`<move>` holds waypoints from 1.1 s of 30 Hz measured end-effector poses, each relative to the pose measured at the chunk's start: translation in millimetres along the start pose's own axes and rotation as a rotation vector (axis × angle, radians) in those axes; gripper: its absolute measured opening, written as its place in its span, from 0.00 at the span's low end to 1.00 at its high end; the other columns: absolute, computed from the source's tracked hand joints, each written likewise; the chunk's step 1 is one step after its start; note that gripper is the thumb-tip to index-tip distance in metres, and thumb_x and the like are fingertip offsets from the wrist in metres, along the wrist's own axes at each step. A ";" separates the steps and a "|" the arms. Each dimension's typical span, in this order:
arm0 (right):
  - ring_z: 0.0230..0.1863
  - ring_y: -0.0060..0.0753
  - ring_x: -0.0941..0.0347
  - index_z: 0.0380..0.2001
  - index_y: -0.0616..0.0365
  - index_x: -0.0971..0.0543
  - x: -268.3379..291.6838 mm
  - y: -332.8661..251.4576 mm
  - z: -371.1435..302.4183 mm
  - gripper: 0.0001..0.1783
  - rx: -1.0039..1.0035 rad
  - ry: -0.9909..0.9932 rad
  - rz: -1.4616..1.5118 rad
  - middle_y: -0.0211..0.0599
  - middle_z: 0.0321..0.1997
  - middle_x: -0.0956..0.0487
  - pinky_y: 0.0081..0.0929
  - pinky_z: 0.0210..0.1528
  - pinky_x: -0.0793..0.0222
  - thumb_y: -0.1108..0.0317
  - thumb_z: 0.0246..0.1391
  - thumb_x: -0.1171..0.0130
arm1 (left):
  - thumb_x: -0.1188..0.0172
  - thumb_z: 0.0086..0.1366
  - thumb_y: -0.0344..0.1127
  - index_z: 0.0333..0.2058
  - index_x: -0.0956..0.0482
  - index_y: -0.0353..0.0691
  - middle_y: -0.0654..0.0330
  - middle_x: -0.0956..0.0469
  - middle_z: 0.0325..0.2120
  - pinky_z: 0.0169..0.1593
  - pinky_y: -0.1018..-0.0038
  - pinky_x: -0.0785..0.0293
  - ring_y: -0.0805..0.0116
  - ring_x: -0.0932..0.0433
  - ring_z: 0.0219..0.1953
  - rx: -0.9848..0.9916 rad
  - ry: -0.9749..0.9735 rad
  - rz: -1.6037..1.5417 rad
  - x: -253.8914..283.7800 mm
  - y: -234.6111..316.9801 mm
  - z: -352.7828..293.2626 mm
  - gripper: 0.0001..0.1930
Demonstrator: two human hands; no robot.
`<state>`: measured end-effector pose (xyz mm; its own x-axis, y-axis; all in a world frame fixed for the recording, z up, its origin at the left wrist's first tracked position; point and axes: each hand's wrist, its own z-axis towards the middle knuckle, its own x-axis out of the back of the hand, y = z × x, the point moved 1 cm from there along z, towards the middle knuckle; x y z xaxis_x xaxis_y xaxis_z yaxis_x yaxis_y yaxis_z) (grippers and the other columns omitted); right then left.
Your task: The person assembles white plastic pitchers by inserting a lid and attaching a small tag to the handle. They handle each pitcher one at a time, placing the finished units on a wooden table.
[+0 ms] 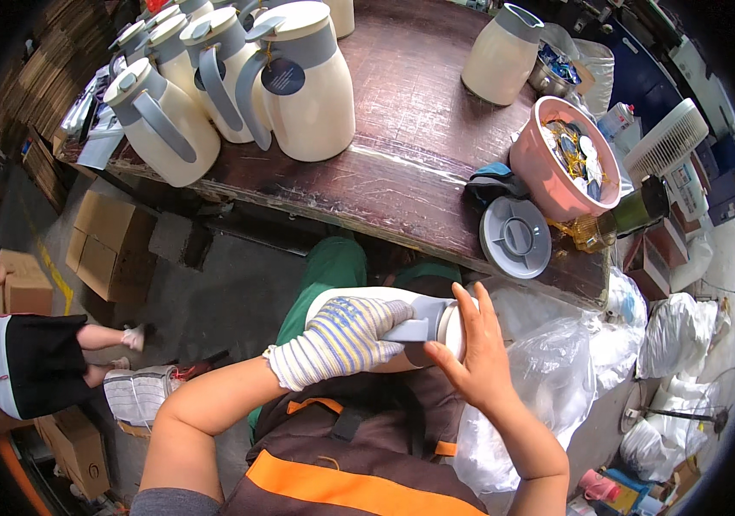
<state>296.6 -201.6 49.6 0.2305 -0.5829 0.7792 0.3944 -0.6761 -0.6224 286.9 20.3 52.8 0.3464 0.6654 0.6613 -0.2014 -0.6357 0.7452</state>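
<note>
A cream vacuum jug [326, 297] with a grey collar lies on its side across my lap, its top to the right. My left hand [342, 337], in a striped knitted glove, is closed round it at the grey handle [409, 330]. The bare right hand [481, 357] grips the jug's pale lid [451, 330] between thumb and fingers. Much of the jug's body is hidden behind the glove and forearm. On the table's near right edge rests a loose round grey lid [515, 238].
Several lidded jugs [307, 103] stand at the table's left; one lidless jug [502, 56] is at the back. A pink basin [548, 176] holds tags, near a metal bowl [550, 79]. Plastic bags [548, 361] lie to my right. Cartons [110, 245] and another person [41, 357] are left.
</note>
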 end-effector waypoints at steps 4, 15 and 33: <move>0.60 0.64 0.37 0.60 0.55 0.33 -22.1 -0.6 -1.1 0.39 0.085 0.173 0.032 0.62 0.63 0.38 0.51 0.60 0.40 0.54 0.45 0.33 | 0.33 0.50 0.39 0.44 0.20 0.39 0.50 0.19 0.37 0.46 0.66 0.24 0.50 0.20 0.42 -0.143 0.091 -0.026 3.2 -8.0 -0.3 0.21; 0.53 0.45 0.28 0.48 0.51 0.23 -3.5 -56.0 41.9 0.23 1.308 -0.181 0.060 0.37 0.53 0.25 0.45 0.56 0.33 0.54 0.50 0.40 | 0.32 0.52 0.34 0.41 0.18 0.38 0.56 0.17 0.37 0.48 0.71 0.26 0.67 0.20 0.42 -0.036 -0.429 -0.571 -29.3 -42.7 94.3 0.17; 0.65 0.62 0.41 0.58 0.53 0.29 -17.4 19.9 19.5 0.36 0.222 -0.020 0.203 0.57 0.64 0.36 0.48 0.65 0.45 0.40 0.53 0.44 | 0.34 0.56 0.35 0.41 0.22 0.38 0.57 0.19 0.28 0.40 0.71 0.24 0.66 0.19 0.32 0.144 0.138 -0.188 7.2 -37.4 21.6 0.15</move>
<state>317.8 -196.1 25.1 0.3410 -0.6854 0.6434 0.5227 -0.4307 -0.7357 316.7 40.4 27.8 0.2351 0.8176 0.5257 -0.0100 -0.5388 0.8424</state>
